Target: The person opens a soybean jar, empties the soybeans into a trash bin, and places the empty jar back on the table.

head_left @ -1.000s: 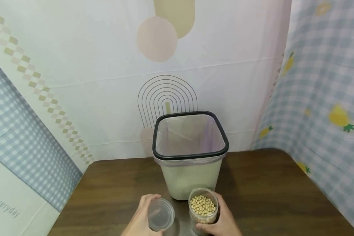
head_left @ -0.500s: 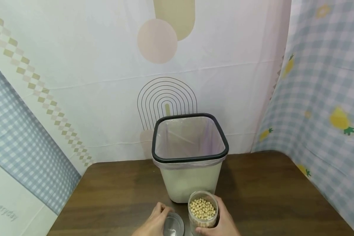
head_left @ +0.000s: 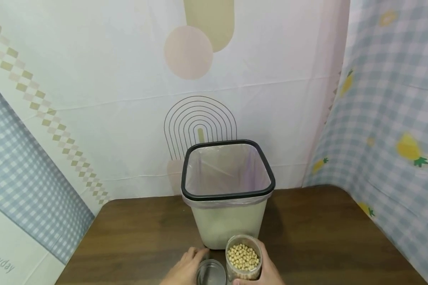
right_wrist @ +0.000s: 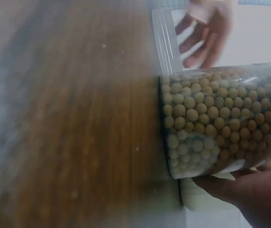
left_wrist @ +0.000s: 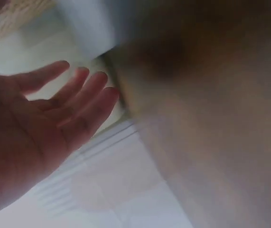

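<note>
1. From my end, the head view gives me a dark brown, wood-grained desk (head_left: 135,233), backed by a white cloth (head_left: 121,79) printed with soft rounded shapes and thin-lined arches.
2. On the right I see a checked cloth (head_left: 388,170) in pale blue and white, loosely rippled and scattered with yellow pineapple prints.
3. The jar (head_left: 244,240) is a smooth, clear, straight-sided cylinder. It stands upright on the desk, just in front of the bin (head_left: 228,225).
4. The lid (head_left: 212,274) is clear, round and shallow, lying flat on the desk just beside the jar; I cannot tell whether the two touch.
5. I have the right hand (head_left: 266,270) wrapped around the jar; the right wrist view shows me fingers on opposite sides of its wall.
6. The left hand (head_left: 185,268) holds nothing: in the left wrist view I see its palm, with the fingers loosely extended and spread. They sit by the lid's edge, but I cannot make out contact.
7. Inside the jar, small round pale-yellow beans (head_left: 242,258) are packed to a little below its uncovered mouth.
8. The bin is pale, tapering towards its base, with a black, rounded-square rim (head_left: 228,196). A thin, translucent plastic liner (head_left: 222,166) covers its inside and folds over outside.
</note>
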{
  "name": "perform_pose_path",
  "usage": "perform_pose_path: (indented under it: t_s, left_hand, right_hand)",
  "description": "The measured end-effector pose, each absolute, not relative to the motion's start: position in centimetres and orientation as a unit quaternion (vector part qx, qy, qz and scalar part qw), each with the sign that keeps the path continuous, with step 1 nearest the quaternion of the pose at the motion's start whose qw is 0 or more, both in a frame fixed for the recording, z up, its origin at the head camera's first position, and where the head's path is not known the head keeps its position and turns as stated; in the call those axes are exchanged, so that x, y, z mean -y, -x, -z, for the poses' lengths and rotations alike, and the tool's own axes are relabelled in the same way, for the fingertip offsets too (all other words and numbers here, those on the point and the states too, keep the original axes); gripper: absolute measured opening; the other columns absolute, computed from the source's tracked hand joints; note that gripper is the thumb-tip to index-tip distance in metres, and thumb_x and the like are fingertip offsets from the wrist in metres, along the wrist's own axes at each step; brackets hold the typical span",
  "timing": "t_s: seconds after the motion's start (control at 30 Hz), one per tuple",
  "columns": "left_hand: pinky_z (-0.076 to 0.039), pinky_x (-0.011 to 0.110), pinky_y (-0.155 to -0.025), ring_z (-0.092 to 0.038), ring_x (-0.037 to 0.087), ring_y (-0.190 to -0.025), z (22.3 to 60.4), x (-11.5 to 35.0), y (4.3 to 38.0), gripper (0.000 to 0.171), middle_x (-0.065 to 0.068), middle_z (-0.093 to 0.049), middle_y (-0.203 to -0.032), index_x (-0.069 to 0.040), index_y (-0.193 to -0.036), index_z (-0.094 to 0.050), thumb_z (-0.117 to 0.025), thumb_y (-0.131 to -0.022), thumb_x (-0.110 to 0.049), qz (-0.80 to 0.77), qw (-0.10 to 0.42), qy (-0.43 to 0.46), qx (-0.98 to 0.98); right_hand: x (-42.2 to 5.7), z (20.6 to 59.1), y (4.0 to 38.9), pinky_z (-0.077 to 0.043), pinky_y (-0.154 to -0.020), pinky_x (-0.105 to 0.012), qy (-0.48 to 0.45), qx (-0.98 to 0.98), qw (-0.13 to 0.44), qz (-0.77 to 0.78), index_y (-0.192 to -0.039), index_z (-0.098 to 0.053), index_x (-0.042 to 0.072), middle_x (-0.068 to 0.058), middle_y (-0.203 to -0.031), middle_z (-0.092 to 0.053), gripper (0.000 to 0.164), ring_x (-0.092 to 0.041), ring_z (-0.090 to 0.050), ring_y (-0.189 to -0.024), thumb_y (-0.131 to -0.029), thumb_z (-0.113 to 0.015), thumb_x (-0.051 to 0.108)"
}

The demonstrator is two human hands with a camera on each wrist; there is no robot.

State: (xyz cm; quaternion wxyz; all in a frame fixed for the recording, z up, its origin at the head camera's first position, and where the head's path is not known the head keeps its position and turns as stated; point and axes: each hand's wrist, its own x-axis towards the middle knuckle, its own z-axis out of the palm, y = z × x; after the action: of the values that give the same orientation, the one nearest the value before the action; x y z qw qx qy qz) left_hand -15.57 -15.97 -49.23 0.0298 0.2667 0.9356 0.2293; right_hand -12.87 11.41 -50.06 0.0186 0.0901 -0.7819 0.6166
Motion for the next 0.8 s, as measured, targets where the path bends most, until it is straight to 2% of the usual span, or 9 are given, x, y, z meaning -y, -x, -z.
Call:
perform_pose_path:
  t_s: [0.07, 0.13, 0.2, 0.33, 0.43, 0.57, 0.67, 0.8]
  left_hand:
    - [-0.06, 0.053, -0.085, -0.063, 0.034, -0.111, 47.3, 16.3, 15.2, 0.08, 0.01, -0.058, -0.127, -0.004, -0.145, -0.055, -0.081, -0.09, -0.056, -0.288, 0.017, -0.245, -0.925]
    - [-0.059, 0.053, -0.093, -0.064, 0.035, -0.115, 44.6, 16.5, 14.8, 0.069, 0.012, -0.061, -0.13, -0.003, -0.144, -0.057, -0.079, -0.094, -0.046, -0.365, 0.005, -0.215, -0.906]
    - [-0.06, 0.045, -0.094, -0.065, 0.03, -0.115, 42.2, 16.8, 14.9, 0.059, 0.01, -0.064, -0.129, -0.005, -0.142, -0.058, -0.076, -0.098, -0.04, -0.429, -0.009, -0.191, -0.883]
    - [-0.062, 0.031, -0.089, -0.07, 0.025, -0.107, 37.9, 17.7, 15.7, 0.047, 0.015, -0.066, -0.126, -0.001, -0.143, -0.055, -0.068, -0.104, -0.025, -0.553, -0.004, -0.128, -0.824]
    - [-0.063, 0.033, -0.086, -0.072, 0.026, -0.102, 35.6, 18.5, 16.7, 0.045, 0.023, -0.063, -0.128, 0.003, -0.147, -0.05, -0.059, -0.109, -0.019, -0.617, 0.007, -0.085, -0.782]
    - [-0.062, 0.033, -0.091, -0.071, 0.023, -0.106, 33.6, 19.0, 18.9, 0.048, 0.025, -0.057, -0.133, 0.006, -0.152, -0.043, -0.05, -0.113, -0.021, -0.669, 0.037, -0.058, -0.74]
    - [-0.062, 0.031, -0.092, -0.07, 0.018, -0.104, 32.5, 18.9, 20.8, 0.051, 0.023, -0.058, -0.13, 0.009, -0.153, -0.039, -0.048, -0.114, -0.022, -0.702, 0.064, -0.054, -0.707]
    - [-0.062, 0.026, -0.084, -0.07, 0.013, -0.094, 31.4, 18.3, 22.8, 0.054, 0.014, -0.062, -0.12, 0.011, -0.153, -0.037, -0.051, -0.113, -0.022, -0.719, 0.083, -0.054, -0.688]
  right_hand:
    - [-11.3, 50.1, 12.7, -0.052, -0.095, -0.03, -0.089, 0.781, 0.03, -0.618, -0.149, -0.044, 0.006, -0.014, -0.139, -0.059, 0.099, -0.009, -0.059, -0.117, -0.068, -0.099, 0.013]
    - [-11.2, 50.2, 12.6, -0.052, -0.095, -0.029, -0.086, 0.78, 0.041, -0.618, -0.146, -0.047, 0.008, -0.012, -0.137, -0.061, 0.097, -0.006, -0.059, -0.115, -0.065, -0.101, 0.014]
    - [-11.3, 50.3, 12.5, -0.052, -0.094, -0.027, -0.083, 0.78, 0.042, -0.619, -0.144, -0.049, 0.009, -0.01, -0.134, -0.063, 0.095, -0.005, -0.06, -0.113, -0.064, -0.101, 0.013]
    - [-11.3, 50.8, 12.4, -0.051, -0.095, -0.025, -0.101, 0.775, 0.04, -0.623, -0.143, -0.05, 0.005, -0.012, -0.133, -0.064, 0.095, -0.005, -0.06, -0.114, -0.062, -0.1, 0.009]
    - [-11.3, 51.1, 12.4, -0.05, -0.096, -0.024, -0.114, 0.773, 0.038, -0.623, -0.143, -0.049, 0.003, -0.012, -0.133, -0.064, 0.095, -0.004, -0.06, -0.115, -0.062, -0.1, 0.007]
    - [-11.2, 50.9, 12.5, -0.051, -0.095, -0.026, -0.108, 0.784, 0.042, -0.61, -0.142, -0.05, 0.004, -0.011, -0.133, -0.065, 0.097, -0.005, -0.06, -0.114, -0.061, -0.102, 0.012]
    - [-11.2, 50.5, 12.7, -0.053, -0.094, -0.027, -0.103, 0.795, 0.051, -0.596, -0.143, -0.051, 0.007, -0.01, -0.132, -0.065, 0.099, -0.005, -0.06, -0.113, -0.061, -0.104, 0.017]
    - [-11.2, 50.4, 13.1, -0.053, -0.096, -0.027, -0.12, 0.798, 0.069, -0.587, -0.144, -0.051, 0.008, -0.007, -0.132, -0.065, 0.1, -0.006, -0.062, -0.113, -0.061, -0.105, 0.019]
